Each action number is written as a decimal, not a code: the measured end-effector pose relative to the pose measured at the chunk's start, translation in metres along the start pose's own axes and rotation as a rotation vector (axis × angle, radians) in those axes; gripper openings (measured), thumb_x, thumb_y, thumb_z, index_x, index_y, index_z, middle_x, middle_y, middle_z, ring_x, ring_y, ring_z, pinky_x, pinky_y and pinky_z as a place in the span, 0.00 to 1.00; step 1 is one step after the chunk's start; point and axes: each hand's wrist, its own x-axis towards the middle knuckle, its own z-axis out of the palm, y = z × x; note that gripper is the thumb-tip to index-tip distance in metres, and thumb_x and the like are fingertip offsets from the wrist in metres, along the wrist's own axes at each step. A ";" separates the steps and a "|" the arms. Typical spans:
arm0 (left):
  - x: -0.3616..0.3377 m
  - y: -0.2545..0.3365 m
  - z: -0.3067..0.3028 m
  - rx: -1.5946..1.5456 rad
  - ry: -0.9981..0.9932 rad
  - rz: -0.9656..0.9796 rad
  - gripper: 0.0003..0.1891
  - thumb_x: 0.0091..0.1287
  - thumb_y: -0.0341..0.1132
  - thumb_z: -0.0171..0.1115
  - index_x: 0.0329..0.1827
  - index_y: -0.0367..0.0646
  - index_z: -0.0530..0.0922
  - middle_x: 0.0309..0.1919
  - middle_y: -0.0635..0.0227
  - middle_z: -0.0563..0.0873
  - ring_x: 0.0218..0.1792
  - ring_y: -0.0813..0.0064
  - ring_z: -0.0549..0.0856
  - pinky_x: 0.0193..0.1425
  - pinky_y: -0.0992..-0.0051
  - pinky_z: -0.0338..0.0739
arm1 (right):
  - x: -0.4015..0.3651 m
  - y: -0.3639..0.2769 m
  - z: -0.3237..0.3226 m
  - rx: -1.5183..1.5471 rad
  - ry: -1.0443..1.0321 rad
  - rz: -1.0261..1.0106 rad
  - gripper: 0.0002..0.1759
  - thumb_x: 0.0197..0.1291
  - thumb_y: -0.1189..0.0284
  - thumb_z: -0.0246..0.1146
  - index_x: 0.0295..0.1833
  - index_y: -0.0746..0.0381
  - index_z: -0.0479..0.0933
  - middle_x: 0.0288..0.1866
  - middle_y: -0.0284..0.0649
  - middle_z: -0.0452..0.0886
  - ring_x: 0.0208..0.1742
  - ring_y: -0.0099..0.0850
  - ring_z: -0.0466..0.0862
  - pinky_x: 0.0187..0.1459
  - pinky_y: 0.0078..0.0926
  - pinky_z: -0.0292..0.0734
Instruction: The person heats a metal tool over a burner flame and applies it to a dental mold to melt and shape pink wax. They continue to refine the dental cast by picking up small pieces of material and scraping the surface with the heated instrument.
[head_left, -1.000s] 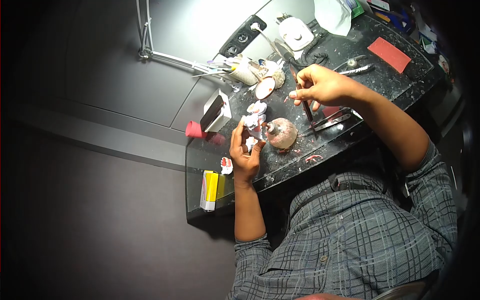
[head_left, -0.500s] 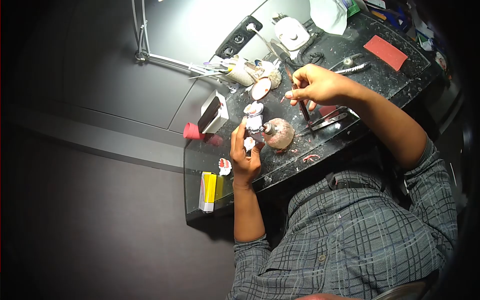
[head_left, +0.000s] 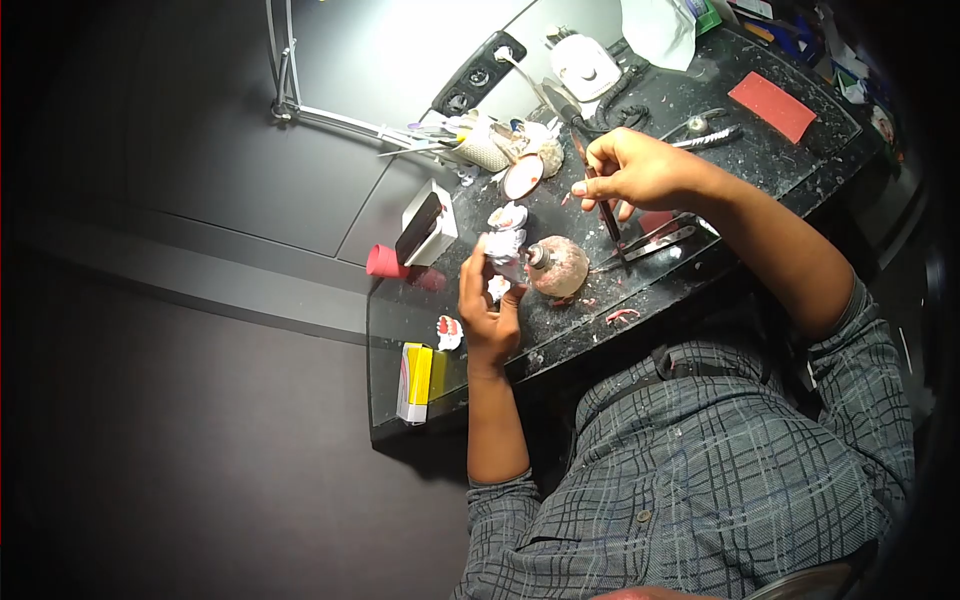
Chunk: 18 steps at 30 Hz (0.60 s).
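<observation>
My left hand [head_left: 489, 312] is closed on a white plaster dental model [head_left: 504, 247], fingers on one side and thumb on the other. Just right of the model stands a round glass spirit burner [head_left: 560, 270] with a metal neck. My right hand [head_left: 640, 172] pinches a slim dark-handled wax knife [head_left: 607, 218], its lower end angled down over the bench by several metal instruments [head_left: 660, 243]. Behind the held model lies another dental cast [head_left: 507, 216] with pink on it. A smaller cast with red wax [head_left: 449, 332] sits left of my left wrist.
The black bench [head_left: 540, 345] is strewn with wax scraps. A yellow and white box [head_left: 415, 383] stands near its left end, and a phone [head_left: 419, 228] leans on a white box. Farther back are a tool holder [head_left: 483, 152], a white device [head_left: 584, 68] and a pink wax sheet [head_left: 773, 107].
The plaster model has turned in my left hand, showing a different side. The wax knife's lower end has shifted slightly; my right hand has hardly moved.
</observation>
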 end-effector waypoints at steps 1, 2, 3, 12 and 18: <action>0.001 -0.003 0.004 -0.341 0.098 -0.102 0.31 0.68 0.22 0.64 0.75 0.31 0.65 0.60 0.57 0.79 0.58 0.65 0.81 0.64 0.66 0.76 | -0.001 -0.001 0.000 -0.003 0.009 0.010 0.17 0.67 0.66 0.70 0.31 0.63 0.72 0.35 0.43 0.89 0.27 0.22 0.84 0.25 0.23 0.83; 0.002 -0.008 0.006 -0.682 0.197 -0.202 0.29 0.69 0.24 0.65 0.73 0.29 0.66 0.59 0.55 0.81 0.56 0.63 0.82 0.62 0.65 0.76 | -0.001 -0.001 0.001 -0.007 0.019 0.018 0.17 0.67 0.66 0.70 0.32 0.63 0.72 0.35 0.43 0.89 0.27 0.22 0.84 0.25 0.24 0.83; 0.001 -0.020 -0.003 -0.888 0.123 -0.209 0.27 0.74 0.31 0.65 0.70 0.27 0.66 0.57 0.59 0.83 0.52 0.70 0.83 0.59 0.68 0.77 | 0.000 -0.001 0.000 -0.007 0.016 0.016 0.17 0.67 0.66 0.70 0.32 0.63 0.72 0.35 0.43 0.89 0.27 0.22 0.84 0.25 0.24 0.83; -0.007 -0.031 -0.020 -1.053 0.108 -0.331 0.28 0.75 0.45 0.62 0.67 0.29 0.70 0.53 0.53 0.84 0.45 0.68 0.82 0.53 0.69 0.76 | -0.001 -0.004 0.000 -0.011 0.006 0.024 0.18 0.67 0.66 0.70 0.33 0.64 0.71 0.37 0.44 0.89 0.30 0.23 0.86 0.26 0.25 0.84; 0.001 -0.012 -0.012 -0.737 0.132 -0.165 0.27 0.75 0.44 0.61 0.64 0.26 0.73 0.47 0.58 0.86 0.41 0.72 0.82 0.50 0.73 0.76 | -0.002 -0.004 0.000 -0.023 0.011 0.034 0.18 0.67 0.66 0.70 0.32 0.63 0.71 0.36 0.43 0.89 0.29 0.23 0.85 0.26 0.24 0.84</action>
